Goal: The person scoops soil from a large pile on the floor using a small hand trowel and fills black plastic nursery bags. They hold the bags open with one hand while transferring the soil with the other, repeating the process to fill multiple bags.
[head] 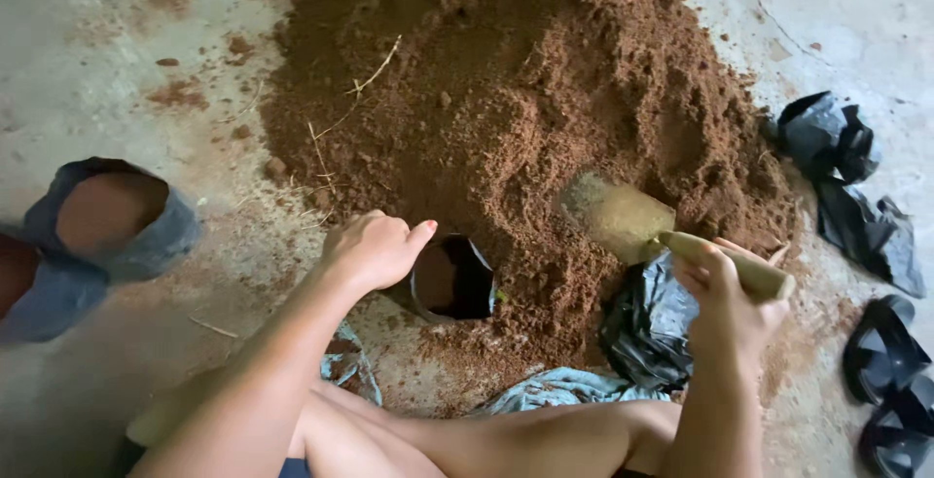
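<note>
From my feed I count one big soil heap point(516, 99) filling twelve o'clock, one trowel point(623, 217), and two filled grow bags: a grey one point(117, 215) at nine o'clock, topped with soil, and a second point(29, 288) just beside it at the frame's left edge, only partly seen. One open black bag point(453, 279) sits at the centre, dug into the foot of the heap, its round mouth up and dark soil inside. Empty black bags lie in two places: a crumpled bunch point(647, 327) at five o'clock and a looser bunch point(851, 186) at three o'clock; I cannot count the single bags in either. A pair of black sandals point(890, 381) lies at four o'clock on the concrete floor point(78, 60). None of the bags shows a label from here.

My left hand point(375, 249) rests at the rim of the open black bag, fingers curled in, thumb stretched toward the mouth; its grip looks pinched on the bag's edge, though the fingers hide the contact. My right hand point(725, 288) has its grip wrapped tight round the trowel's pale wooden handle, the flat dusty blade pointing to eleven o'clock and touching the heap just right of the open bag.
</note>
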